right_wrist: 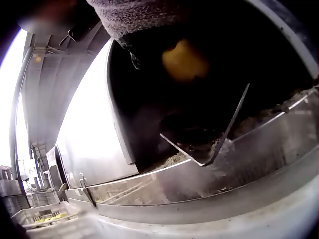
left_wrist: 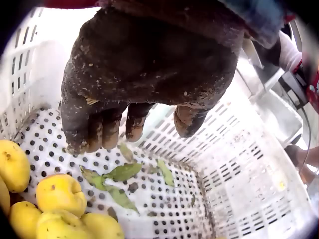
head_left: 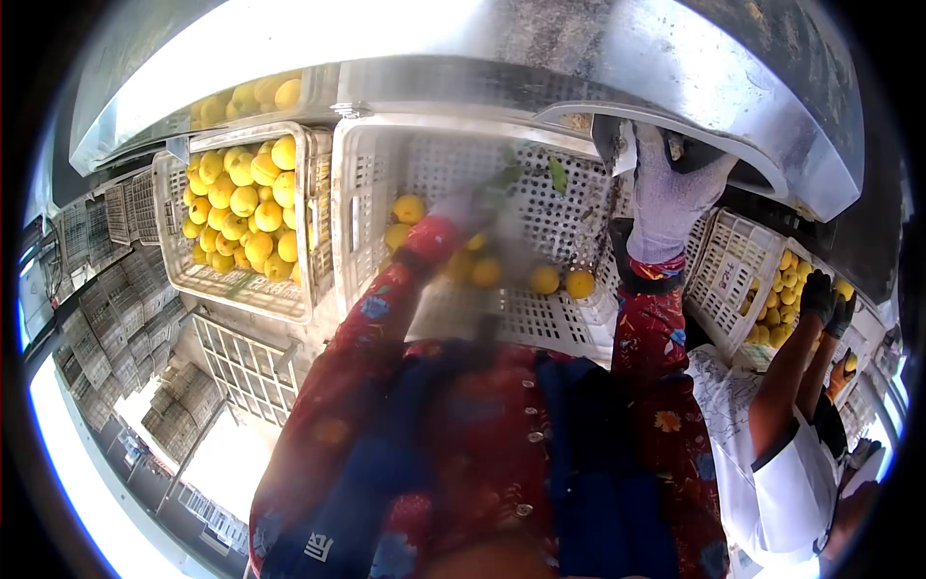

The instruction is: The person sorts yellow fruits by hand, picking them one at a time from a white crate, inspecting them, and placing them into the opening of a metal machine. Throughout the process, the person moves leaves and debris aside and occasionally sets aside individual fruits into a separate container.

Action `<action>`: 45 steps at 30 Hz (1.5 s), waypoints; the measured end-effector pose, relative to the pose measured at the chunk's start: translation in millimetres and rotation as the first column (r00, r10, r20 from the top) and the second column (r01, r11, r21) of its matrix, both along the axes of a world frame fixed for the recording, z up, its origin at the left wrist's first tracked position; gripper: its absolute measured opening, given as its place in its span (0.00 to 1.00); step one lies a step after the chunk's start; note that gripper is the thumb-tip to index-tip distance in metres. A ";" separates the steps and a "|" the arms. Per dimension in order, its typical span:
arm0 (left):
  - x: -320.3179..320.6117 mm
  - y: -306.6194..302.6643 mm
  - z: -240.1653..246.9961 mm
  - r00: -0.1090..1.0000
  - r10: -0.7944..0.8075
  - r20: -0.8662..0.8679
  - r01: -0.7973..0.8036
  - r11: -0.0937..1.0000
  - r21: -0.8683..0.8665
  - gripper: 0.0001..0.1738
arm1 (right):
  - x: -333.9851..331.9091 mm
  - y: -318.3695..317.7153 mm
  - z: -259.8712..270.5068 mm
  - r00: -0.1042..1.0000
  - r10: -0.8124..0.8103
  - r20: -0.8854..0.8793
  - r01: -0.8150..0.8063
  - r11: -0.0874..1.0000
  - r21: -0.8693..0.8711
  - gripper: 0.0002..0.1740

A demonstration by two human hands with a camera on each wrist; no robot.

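Note:
My left hand, gloved and blurred in the head view, is over a white perforated crate. In the left wrist view its dark, dirt-caked palm faces the camera, and the fingers hang loosely with nothing in them. Below lie yellow peaches and green leaves on the crate floor. My right hand, in a whitish glove, reaches into the dark opening of a metal machine. A blurred yellow peach shows beside that glove in the right wrist view; I cannot tell whether the shadowed fingers hold it.
A crate heaped with peaches stands at the left. The metal machine spans the far side, with a bent metal strip at its opening. At the right, another person's dark-gloved hands are over another crate of peaches.

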State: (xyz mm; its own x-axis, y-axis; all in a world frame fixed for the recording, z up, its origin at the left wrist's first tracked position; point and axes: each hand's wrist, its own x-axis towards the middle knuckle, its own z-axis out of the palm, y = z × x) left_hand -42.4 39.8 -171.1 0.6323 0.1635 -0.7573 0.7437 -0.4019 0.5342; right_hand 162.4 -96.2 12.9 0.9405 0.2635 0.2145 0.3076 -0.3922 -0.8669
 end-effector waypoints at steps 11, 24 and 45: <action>-55.6 -27.7 -186.7 0.760 -0.646 -0.071 0.596 0.649 0.473 0.40 | -123.1 -151.5 -278.2 0.305 0.231 -0.924 -0.914 -0.203 -0.352 0.45; 10.2 38.0 6.4 0.997 -0.069 0.022 0.072 0.965 -0.253 0.48 | -77.3 -124.0 -111.9 0.255 0.568 -0.782 -0.178 0.823 0.540 0.39; 2.0 -7.6 146.7 0.711 0.663 0.233 -0.064 0.391 -0.918 0.44 | -30.0 -36.1 2.6 0.873 0.247 0.420 -0.078 0.922 -0.380 0.41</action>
